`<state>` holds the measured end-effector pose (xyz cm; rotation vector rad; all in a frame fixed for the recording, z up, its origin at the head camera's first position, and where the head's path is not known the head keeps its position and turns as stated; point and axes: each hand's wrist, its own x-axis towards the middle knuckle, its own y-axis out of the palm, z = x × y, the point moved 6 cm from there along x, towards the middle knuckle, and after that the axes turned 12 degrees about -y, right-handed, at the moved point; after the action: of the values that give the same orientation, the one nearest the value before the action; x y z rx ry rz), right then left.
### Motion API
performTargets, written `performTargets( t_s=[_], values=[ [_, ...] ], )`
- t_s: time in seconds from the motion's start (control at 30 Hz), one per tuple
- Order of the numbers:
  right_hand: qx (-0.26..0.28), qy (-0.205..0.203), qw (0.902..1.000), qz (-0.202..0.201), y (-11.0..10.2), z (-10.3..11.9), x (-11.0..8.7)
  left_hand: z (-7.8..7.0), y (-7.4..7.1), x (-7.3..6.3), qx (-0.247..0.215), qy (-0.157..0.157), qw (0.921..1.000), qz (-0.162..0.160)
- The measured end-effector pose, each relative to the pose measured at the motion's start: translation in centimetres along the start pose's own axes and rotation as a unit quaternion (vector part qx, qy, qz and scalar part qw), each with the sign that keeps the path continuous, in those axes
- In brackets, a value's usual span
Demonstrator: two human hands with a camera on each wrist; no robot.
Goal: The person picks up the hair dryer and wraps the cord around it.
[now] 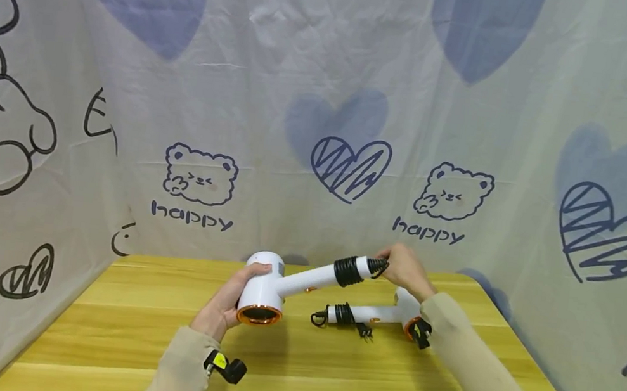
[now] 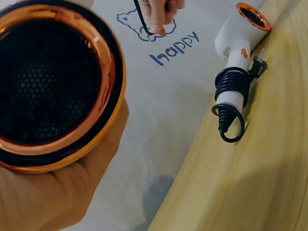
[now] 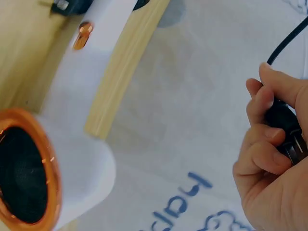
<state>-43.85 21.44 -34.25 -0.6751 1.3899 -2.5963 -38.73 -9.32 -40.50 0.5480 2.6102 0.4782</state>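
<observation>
Left hand [image 1: 221, 310] gripping white hair dryer [image 1: 292, 286] head; right hand [image 1: 406, 270] pinching its black plug [image 3: 284, 125] above table [image 1: 103, 339].

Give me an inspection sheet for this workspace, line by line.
Surface: wooden table, bare apart from the dryers.
Job's things: held hair dryer, white with copper rim, raised over the table; second hair dryer lying on the table.
Clutter: nothing seen.
Grip: left hand grips the held dryer's head; right hand pinches the plug at the handle end.
Cables: black cord coiled round the held handle; second cord coiled round the lying dryer's handle.
Surroundings: printed cloth backdrop with bears and hearts.
</observation>
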Motion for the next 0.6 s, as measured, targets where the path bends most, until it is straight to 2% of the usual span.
performTargets(
  t_s=[0.1,0.23,0.4,0.6],
  values=[
    [-0.020,-0.027,0.9994,0.000,-0.2,1.3,0.3,0.4,0.1,0.0,0.033,-0.012,0.9994,0.005],
    [-0.043,-0.050,0.9977,-0.014,-0.7,2.4,0.7,0.5,-0.5,-0.3,0.091,-0.005,0.9948,-0.045],
    [-0.101,-0.121,0.9864,-0.046,-1.3,4.3,0.8,-0.2,-0.7,-0.7,0.181,0.043,0.9759,-0.114],
    [-0.147,-0.163,0.9721,-0.084,-1.7,5.8,0.7,-1.1,-0.8,-0.8,0.222,0.083,0.9578,-0.162]
  ],
)
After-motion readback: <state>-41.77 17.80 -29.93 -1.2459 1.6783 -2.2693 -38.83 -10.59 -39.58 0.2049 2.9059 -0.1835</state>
